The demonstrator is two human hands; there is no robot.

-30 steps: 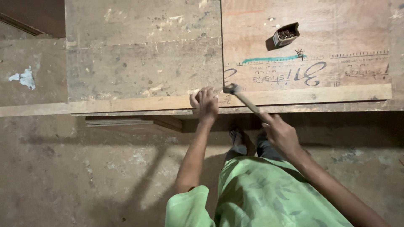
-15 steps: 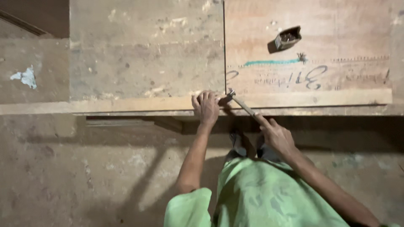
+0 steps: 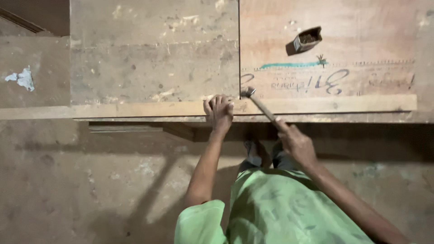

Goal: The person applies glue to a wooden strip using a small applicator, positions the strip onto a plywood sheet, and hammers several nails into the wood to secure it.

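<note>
My left hand [image 3: 219, 112] rests with its fingers bunched on a long wooden strip [image 3: 135, 109] that runs along the front edge of two plywood boards [image 3: 153, 58]. The fingertips sit right by the seam between the boards; whether they pinch a nail I cannot tell. My right hand [image 3: 296, 143] grips the wooden handle of a hammer [image 3: 258, 103]. The hammer's metal head hangs just right of my left fingers, above the strip.
A small open box [image 3: 307, 39] with dark contents lies on the reddish right board [image 3: 361, 45]. Handwriting and a teal line mark that board. Below the boards is a rough concrete floor [image 3: 90, 180]. My feet show under the board's edge.
The hammer head has swung slightly near the seam beside my left fingers, dipping toward the strip and lifting again. My left hand has stayed in place on the strip.
</note>
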